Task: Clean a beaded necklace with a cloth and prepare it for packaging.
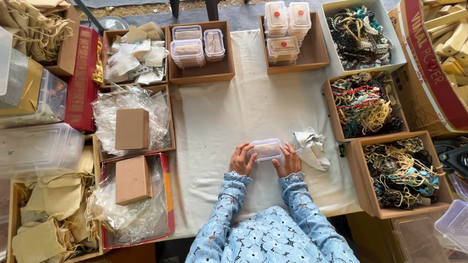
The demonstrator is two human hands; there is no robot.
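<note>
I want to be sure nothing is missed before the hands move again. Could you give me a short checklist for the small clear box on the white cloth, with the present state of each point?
1. Both hands on the box: the left hand and the right hand touch the small clear box at its two ends: ok.
2. Box rests flat on the white cloth: ok.
3. Lid fully snapped shut: cannot tell.
4. Something pale lies inside the box: ok; what it is, cannot tell.
5. Crumpled white cloth lies just right of the right hand, apart from the box: ok.
</note>
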